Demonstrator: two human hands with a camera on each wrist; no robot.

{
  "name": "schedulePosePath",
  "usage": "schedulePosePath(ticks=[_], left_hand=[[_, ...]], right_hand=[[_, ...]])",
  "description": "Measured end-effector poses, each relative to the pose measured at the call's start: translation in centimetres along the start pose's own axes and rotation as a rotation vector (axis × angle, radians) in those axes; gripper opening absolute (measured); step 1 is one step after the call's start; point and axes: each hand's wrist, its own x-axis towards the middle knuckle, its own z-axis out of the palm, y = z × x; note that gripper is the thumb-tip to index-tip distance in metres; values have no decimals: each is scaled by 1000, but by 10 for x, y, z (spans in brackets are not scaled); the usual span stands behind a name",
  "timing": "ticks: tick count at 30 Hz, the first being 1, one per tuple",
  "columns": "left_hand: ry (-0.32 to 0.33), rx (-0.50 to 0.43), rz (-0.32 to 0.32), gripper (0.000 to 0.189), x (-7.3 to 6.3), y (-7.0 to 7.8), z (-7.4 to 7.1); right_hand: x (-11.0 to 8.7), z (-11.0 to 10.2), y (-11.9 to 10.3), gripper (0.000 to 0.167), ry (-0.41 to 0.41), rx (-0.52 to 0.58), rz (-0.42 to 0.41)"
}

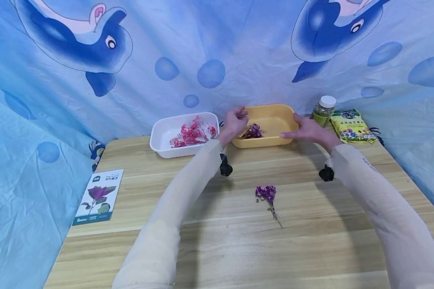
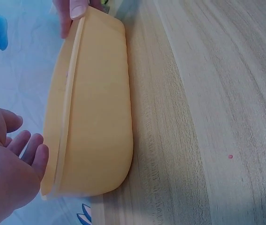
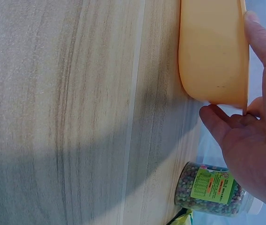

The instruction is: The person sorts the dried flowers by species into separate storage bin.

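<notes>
At the back of the table stands a yellow plastic tray (image 1: 273, 141), with a small bunch of dried purple flowers (image 1: 253, 131) lying in its left part. My right hand (image 1: 307, 129) grips the tray's right end; in the right wrist view the thumb (image 3: 259, 33) lies on the front rim and the fingers press the end wall from outside. Over the tray's left end hovers my left hand (image 1: 236, 122), its fingers (image 2: 32, 150) loosely bent beside the rim and holding nothing. Another purple flower sprig (image 1: 267, 196) lies on the table between my forearms.
Left of the yellow tray is a white tray (image 1: 162, 151) with pink dried flowers (image 1: 191, 134). A white-capped jar (image 1: 323, 111) of small beads and a yellow packet (image 1: 351, 126) stand at the back right. A printed card (image 1: 98, 196) lies near the left edge.
</notes>
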Motion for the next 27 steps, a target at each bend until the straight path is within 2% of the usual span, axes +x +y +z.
schedulePosePath(ticks=[2,3,4,6,7,9,11,14,19,23,27], left_hand=[[-4,-82,-17,50,-1,1,0],[-16,-18,9,51,-3,0,-1],[-25,-61,3,51,-4,1,-1],[-50,64,52,50,-8,1,-2],[-56,168,89,51,-11,0,-3],[-69,241,139,50,-17,-1,-4],[-70,403,208,52,-26,-2,-4],[-91,403,234,51,-40,-5,-3],[-91,402,269,55,-71,-15,-1],[-65,508,260,67,-108,-33,0],[-93,615,221,80,-148,-56,-1]], right_hand=[[1,0,-1,120,-2,0,0],[1,0,-1,120,-4,2,0],[1,0,-1,120,-5,3,-1],[1,0,-2,120,-7,7,-4],[1,0,-2,120,-5,7,-5],[0,0,-2,120,-7,12,-4],[0,0,-2,120,-7,10,-4],[-1,0,-2,120,-7,7,0],[-1,0,-2,121,-2,-3,6],[-2,0,-3,122,7,-22,8],[-2,0,-3,120,3,-26,6]])
